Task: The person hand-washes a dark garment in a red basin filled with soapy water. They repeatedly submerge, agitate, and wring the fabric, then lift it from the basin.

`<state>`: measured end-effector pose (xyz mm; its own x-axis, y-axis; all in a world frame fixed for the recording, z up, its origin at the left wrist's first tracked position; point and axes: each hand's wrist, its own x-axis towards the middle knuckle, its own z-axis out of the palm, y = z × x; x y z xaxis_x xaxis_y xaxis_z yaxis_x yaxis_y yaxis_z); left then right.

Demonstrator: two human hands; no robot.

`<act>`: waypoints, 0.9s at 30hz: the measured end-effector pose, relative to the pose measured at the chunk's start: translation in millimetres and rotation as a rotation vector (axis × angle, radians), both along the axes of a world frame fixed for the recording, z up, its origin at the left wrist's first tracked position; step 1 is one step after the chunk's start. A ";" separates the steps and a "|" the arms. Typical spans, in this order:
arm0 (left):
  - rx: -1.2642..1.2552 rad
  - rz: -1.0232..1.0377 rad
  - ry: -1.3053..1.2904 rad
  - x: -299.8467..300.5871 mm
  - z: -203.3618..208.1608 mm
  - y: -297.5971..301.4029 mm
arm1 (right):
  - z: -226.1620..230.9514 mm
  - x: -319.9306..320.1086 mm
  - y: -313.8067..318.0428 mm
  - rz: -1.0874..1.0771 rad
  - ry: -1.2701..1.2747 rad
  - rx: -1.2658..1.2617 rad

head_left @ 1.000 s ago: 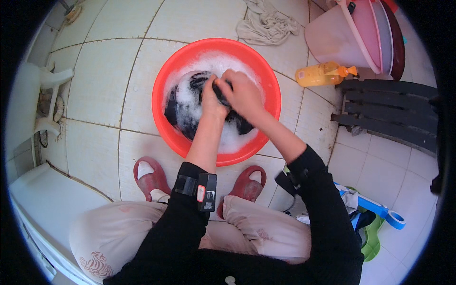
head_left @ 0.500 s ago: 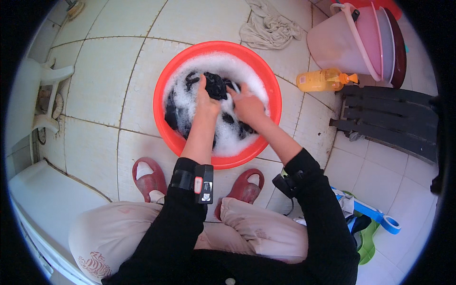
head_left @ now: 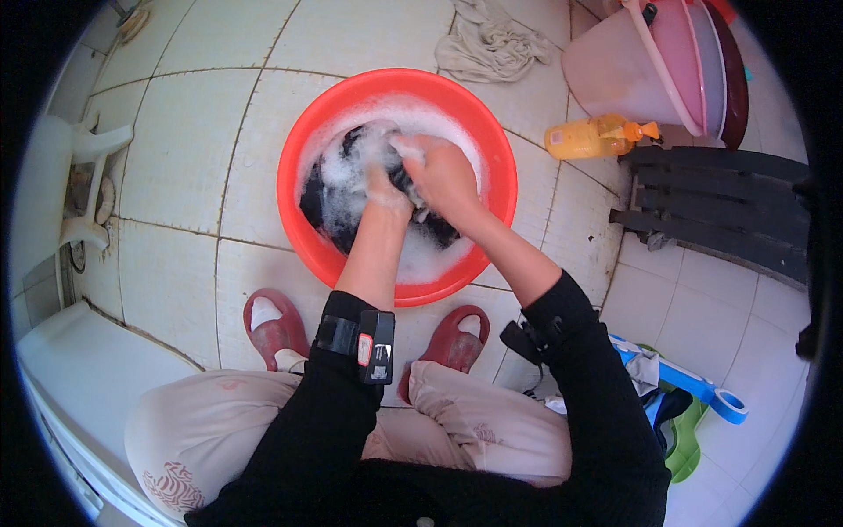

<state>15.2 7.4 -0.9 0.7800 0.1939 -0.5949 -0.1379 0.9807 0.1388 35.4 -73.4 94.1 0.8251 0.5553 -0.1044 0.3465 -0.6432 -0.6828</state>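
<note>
A red basin point(head_left: 492, 237) stands on the floor in front of me, holding suds and wet black cloth point(head_left: 323, 208). My left hand point(head_left: 384, 191) is down in the basin, closed on a bunched part of the cloth, its fingers partly buried in white foam point(head_left: 360, 171). Over the same bunch bends my right hand point(head_left: 442, 176), with its fingers curled against the foamy cloth. The two hands are close together near the basin's middle. Suds hide most of the fingertips.
An orange bottle point(head_left: 588, 139) lies on its side right of the basin, beside stacked buckets point(head_left: 628, 70). A dark slatted stool point(head_left: 716, 206) is at the right. A crumpled pale cloth point(head_left: 496, 53) lies beyond the basin. My red slippers point(head_left: 277, 325) are just in front of the basin.
My right hand has moved left and inward onto the bunched cloth. Foam now covers the part of the black cloth that showed above my left hand.
</note>
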 end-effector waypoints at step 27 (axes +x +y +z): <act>-0.104 0.058 0.150 0.6 -16.0 11.3 | -44.9 22.2 -21.7 -0.167 0.270 0.143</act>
